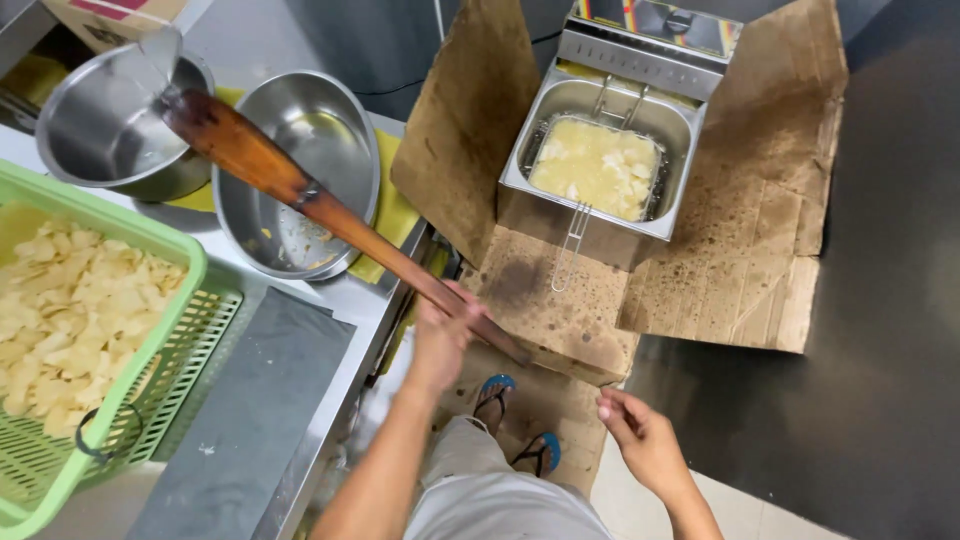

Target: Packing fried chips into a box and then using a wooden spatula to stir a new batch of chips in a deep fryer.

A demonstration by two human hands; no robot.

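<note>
Wooden paddle point(300, 190): a long brown handle with a metal blade at its far end; it slants from the upper left, above the bowls, down to the person's middle, held in the air over the desk edge.
Head view, left hand point(443, 335): its grip is clamped round the lower part of the paddle handle, the forearm rising from the bottom of the picture.
Right hand point(640, 435): its grip is apart, fingers loosely curled, holding nothing, well apart from the paddle, above the floor.
Desk point(250, 420): a steel top on the left, with a dark grey slab lying on it near the front edge.
Green basket point(190, 330): plastic, slotted, on the desk at far left, filled with pale raw chips.
Steel bowls point(300, 180): two, side by side on a yellow cloth point(395, 210) behind the basket; the paddle's blade hangs above the left one.
Fryer point(600, 160): a steel box on the floor beyond the desk, its wire basket sunk in oil with chips frying.
Cardboard point(740, 250): flattened, oil-stained sheets under and around the fryer.
Floor point(880, 350): dark and smooth on the right.
Feet point(520, 420): in blue-strapped sandals, on the cardboard.
</note>
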